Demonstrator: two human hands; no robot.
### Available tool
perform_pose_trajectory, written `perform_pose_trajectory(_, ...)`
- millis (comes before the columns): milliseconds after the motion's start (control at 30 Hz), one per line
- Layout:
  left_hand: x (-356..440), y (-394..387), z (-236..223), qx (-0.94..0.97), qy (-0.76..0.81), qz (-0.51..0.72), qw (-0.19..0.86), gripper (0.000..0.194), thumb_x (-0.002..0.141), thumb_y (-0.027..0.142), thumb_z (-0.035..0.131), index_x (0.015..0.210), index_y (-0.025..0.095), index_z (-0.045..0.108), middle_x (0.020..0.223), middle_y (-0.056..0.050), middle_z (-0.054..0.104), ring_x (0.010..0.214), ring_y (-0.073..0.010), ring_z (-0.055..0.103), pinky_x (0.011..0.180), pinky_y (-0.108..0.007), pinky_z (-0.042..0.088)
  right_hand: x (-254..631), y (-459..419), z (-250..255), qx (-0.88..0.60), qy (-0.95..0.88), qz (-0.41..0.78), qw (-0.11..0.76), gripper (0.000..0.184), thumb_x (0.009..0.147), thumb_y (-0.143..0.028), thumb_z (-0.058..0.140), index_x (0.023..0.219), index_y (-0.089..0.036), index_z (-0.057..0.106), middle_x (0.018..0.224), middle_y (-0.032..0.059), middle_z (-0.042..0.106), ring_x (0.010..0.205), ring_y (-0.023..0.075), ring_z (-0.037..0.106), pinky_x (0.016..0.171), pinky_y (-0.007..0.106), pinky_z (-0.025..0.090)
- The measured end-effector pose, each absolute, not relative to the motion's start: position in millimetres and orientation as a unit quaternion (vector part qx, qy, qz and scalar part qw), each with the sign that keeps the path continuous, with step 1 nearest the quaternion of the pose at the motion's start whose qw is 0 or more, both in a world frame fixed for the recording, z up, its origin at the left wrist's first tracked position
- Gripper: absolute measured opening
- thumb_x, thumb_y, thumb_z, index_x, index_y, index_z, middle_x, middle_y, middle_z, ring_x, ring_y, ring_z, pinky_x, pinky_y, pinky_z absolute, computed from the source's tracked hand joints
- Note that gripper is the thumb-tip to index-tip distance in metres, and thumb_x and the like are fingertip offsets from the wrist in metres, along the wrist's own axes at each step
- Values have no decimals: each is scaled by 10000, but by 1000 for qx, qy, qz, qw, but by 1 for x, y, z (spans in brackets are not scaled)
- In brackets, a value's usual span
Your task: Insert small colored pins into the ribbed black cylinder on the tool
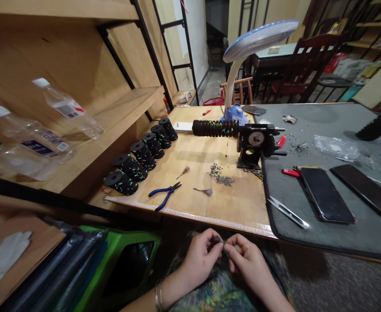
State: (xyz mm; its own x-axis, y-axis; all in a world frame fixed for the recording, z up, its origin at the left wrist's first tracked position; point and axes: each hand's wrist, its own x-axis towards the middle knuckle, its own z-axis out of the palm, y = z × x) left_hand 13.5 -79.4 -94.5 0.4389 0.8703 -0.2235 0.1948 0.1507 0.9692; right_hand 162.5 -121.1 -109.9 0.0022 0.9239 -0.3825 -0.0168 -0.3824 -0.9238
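My left hand [201, 255] and my right hand [245, 258] meet over my lap, just below the table's front edge. Both pinch a tiny dark item [217, 239] between thumb and fingertips; I cannot make out what it is. On the wooden board [197, 151] ahead lie blue-handled pliers [165, 193], a small pile of coloured beads [219, 174] and a little tuft [204, 191]. A black winding device [254, 145] stands on the board with a dark beaded roll [214, 128] sticking out to its left.
Several black spools [141, 157] line the board's left side. A grey mat [333, 173] at right carries two phones [327, 195], snips [288, 212] and red clips. A desk lamp [242, 65] stands behind. Plastic bottles [67, 108] lie on the left shelf. A green bin [125, 260] sits beside my knee.
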Motion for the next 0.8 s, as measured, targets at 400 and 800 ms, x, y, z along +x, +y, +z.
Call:
perform_pose_trajectory(400,15,-73,-90,518,465,283,659,200,785,330,661,751,162,559,658,13,569,598,-131,579,587,-237,447,163,-122,-111,-590,-387,578,410,455,776,-582,622,989,-189,537,428,-95,511,393,116,428,460,229,346)
perform_pose_trajectory(800,12,-69,-88,499,466,294,669,241,787,371,675,761,160,560,628,15,589,582,-124,559,568,-232,418,169,-125,-103,-587,-421,546,425,318,821,-516,589,856,-211,507,544,-39,584,539,154,528,566,265,385)
